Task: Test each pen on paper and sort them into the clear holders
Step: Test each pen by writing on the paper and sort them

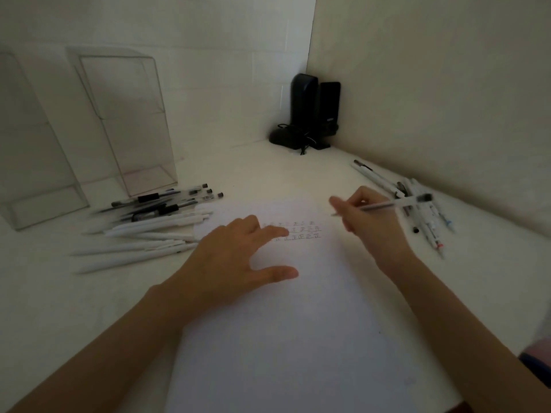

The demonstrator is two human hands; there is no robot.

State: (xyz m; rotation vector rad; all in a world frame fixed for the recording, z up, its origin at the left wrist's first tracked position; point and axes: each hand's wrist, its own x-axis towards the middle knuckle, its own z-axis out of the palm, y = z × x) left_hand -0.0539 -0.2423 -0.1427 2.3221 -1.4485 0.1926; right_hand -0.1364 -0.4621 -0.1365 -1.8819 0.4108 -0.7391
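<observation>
Your left forearm (113, 344) and right forearm (465, 320) are bare right up to the wrists. Your left hand (235, 257) and right hand (369, 216) are bare as well. Off the near right corner of the worktop (298, 174) a scrap of your clothing (536, 356) shows: pale pinkish cloth with a dark blue strip under it, too blurred to tell more.

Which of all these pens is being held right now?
The clear pen pinched in the right hand; the other pens all lie on the table, either side of the paper.
</observation>
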